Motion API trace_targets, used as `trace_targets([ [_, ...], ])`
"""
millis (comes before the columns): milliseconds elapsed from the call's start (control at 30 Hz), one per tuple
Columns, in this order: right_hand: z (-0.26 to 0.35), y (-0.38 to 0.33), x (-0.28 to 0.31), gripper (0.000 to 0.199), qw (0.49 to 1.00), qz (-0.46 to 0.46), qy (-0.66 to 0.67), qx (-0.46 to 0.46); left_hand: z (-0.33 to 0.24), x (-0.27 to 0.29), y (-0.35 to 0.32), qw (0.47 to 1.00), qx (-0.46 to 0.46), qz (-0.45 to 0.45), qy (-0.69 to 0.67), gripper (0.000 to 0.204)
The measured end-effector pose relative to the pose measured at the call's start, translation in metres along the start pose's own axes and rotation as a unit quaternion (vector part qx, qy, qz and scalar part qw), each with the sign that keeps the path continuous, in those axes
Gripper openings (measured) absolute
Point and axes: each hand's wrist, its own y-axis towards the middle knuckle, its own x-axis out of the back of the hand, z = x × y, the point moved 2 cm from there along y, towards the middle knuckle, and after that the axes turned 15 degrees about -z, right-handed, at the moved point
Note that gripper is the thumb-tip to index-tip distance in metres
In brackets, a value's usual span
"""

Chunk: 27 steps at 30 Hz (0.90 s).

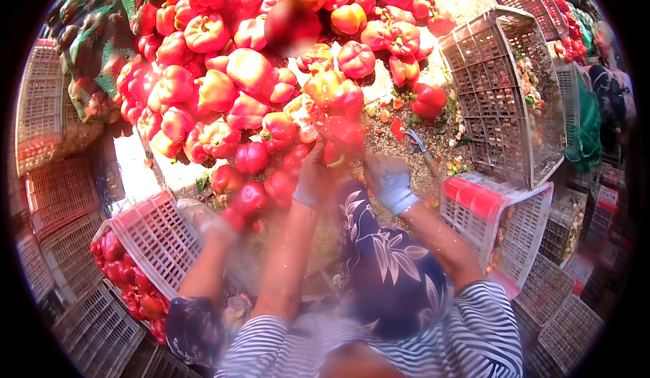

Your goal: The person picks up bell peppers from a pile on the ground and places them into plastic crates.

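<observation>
A large pile of red and orange-red bell peppers (257, 73) fills the ground in front of me. My left hand (313, 180), in a light glove, is closed around a red bell pepper (342, 136) held up at the near edge of the pile. My right hand (391, 183), also gloved, grips a small knife (424, 151) whose blade points away to the right, just beside that pepper. Both forearms are bare, with striped sleeves at the bottom. A floral cloth (379, 256) covers my knee between the arms.
A white crate (156, 236) lies at my left, with red peppers (125, 273) in a crate beside it. A grey crate (497, 83) tipped on its side holds scraps at right. A red-and-white crate (504, 219) stands near my right arm. Stacked crates ring the area.
</observation>
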Motion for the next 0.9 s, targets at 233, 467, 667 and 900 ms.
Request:
trace_targets([
  [233, -0.012, -0.005, 0.002, 0.021, 0.974, 0.067, 0.155, -0.149, -0.004, 0.037, 0.013, 0.984, -0.144, 0.069, 0.082, 0.044],
  [467, -0.046, -0.099, -0.016, 0.018, 0.63, 0.022, 0.557, -0.54, -0.024, 0.032, 0.005, 0.992, -0.102, 0.073, 0.016, 0.068],
  [667, -0.083, -0.157, -0.026, 0.046, 0.802, 0.173, 0.287, -0.495, -0.009, 0.053, 0.031, 0.907, -0.296, 0.044, 0.297, 0.067],
  [900, -0.008, -0.026, 0.03, 0.075, 0.983, -0.138, 0.118, 0.036, -0.003, 0.009, 0.013, 0.992, 0.009, 0.079, -0.099, 0.052],
])
